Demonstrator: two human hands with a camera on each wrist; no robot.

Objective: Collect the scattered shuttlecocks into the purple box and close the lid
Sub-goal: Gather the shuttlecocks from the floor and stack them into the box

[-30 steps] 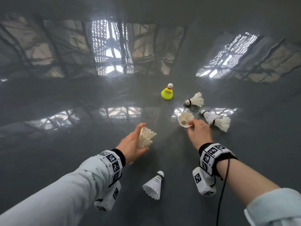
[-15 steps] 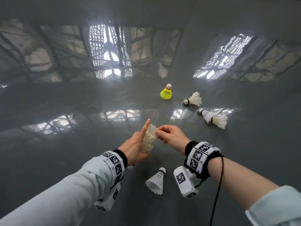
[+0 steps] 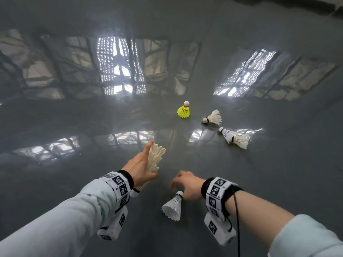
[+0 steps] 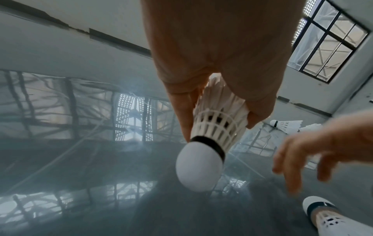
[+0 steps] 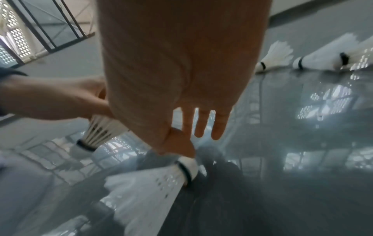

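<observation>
My left hand point(image 3: 143, 164) grips a nested stack of cream feather shuttlecocks point(image 3: 155, 158); in the left wrist view the stack's white cork point(image 4: 198, 166) points down under the fingers. My right hand point(image 3: 179, 183) is empty, fingers spread, just above a white plastic shuttlecock point(image 3: 173, 206) lying on the grey floor, its thumb close over the cork point(image 5: 188, 164). Farther off stand a yellow shuttlecock point(image 3: 183, 111), a white feather one point(image 3: 213, 117) on its side, and a nested white pair point(image 3: 234, 138). The purple box is not in view.
The glossy grey floor point(image 3: 74, 182) reflects windows and roof beams. A wall base point(image 4: 113, 39) and a window point(image 4: 331, 46) show in the left wrist view. A black cable point(image 3: 237, 219) hangs from my right wrist band.
My right hand carried a feather shuttlecock from the floor to the left hand's stack, let go, then dropped back towards the near white shuttlecock. The left hand stayed roughly in place.
</observation>
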